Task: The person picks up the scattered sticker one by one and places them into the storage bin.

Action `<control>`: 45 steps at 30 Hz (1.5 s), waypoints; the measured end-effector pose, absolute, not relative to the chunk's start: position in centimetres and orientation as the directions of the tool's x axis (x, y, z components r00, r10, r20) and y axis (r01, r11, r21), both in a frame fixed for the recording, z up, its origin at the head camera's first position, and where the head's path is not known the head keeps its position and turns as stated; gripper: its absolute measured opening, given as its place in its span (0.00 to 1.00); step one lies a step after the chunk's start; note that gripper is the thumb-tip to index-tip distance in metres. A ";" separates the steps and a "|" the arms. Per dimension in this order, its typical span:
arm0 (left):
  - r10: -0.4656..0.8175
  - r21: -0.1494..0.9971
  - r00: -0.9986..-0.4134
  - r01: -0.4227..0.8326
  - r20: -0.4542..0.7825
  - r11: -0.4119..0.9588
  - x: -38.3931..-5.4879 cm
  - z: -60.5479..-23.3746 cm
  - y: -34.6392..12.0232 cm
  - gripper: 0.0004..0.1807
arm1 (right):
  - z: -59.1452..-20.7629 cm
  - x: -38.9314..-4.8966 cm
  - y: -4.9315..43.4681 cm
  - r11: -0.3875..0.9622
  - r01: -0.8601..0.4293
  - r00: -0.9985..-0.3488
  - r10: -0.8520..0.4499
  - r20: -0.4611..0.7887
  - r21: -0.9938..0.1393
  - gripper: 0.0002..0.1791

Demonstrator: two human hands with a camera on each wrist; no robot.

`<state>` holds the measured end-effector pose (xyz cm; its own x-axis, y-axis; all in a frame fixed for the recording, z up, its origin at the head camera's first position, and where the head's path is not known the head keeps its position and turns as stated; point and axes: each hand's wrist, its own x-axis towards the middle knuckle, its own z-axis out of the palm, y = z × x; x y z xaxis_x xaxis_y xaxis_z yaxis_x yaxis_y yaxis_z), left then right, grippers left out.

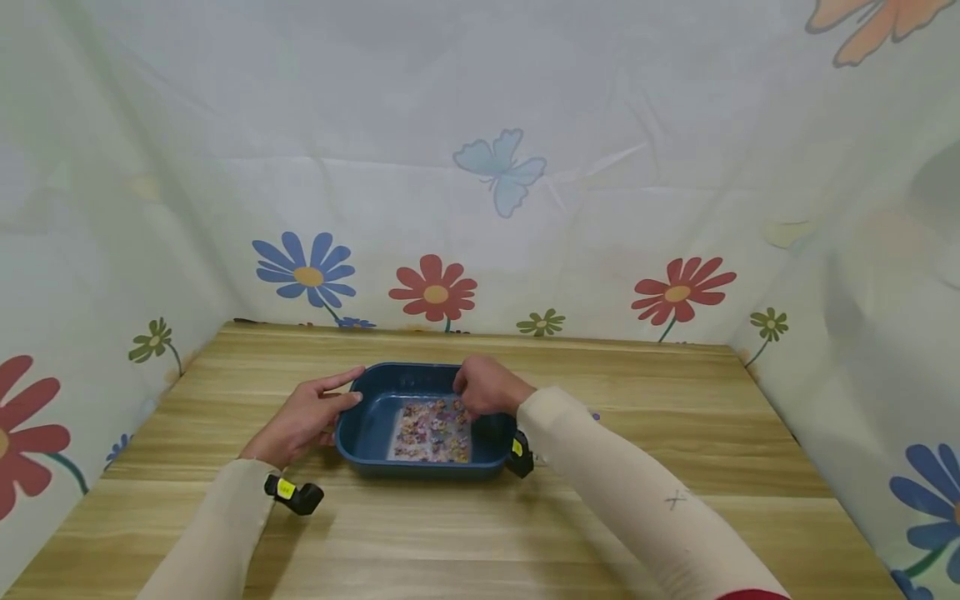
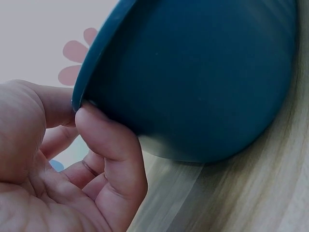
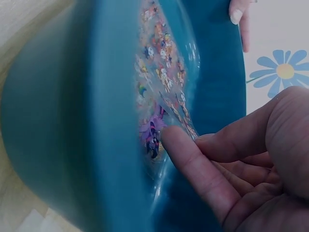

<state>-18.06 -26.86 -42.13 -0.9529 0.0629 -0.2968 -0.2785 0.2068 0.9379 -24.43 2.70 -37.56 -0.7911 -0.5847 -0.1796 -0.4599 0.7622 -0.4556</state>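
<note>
A dark blue basin stands on the table, with a clear sheet of small colourful cartoon stickers lying in it. At the basin's left end, my left hand pinches the rim. The left wrist view shows its thumb and a bent finger on either side of the basin's edge. My right hand reaches over the right end into the basin. Between thumb and forefinger it pinches the edge of the sticker sheet, which bends up there. A purple figure shows on the sheet near the fingertips.
The wood-grain table extends around the basin on all sides. Behind it and to both sides hangs a white cloth printed with flowers and a butterfly. Each wrist wears a small black camera.
</note>
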 end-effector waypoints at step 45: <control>0.061 0.936 -0.952 -0.280 -0.299 0.214 -18.1 -42.0 -26.8 0.32 | -38.9 -24.6 2.5 0.802 -0.478 -0.803 -0.564 -0.192 -0.358 0.12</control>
<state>-18.06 -26.82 -41.98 -0.9525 0.0609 -0.2985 -0.2796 0.2141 0.9359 -24.61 2.49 -38.89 -0.8031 -0.5642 -0.1915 -0.4781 0.8021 -0.3579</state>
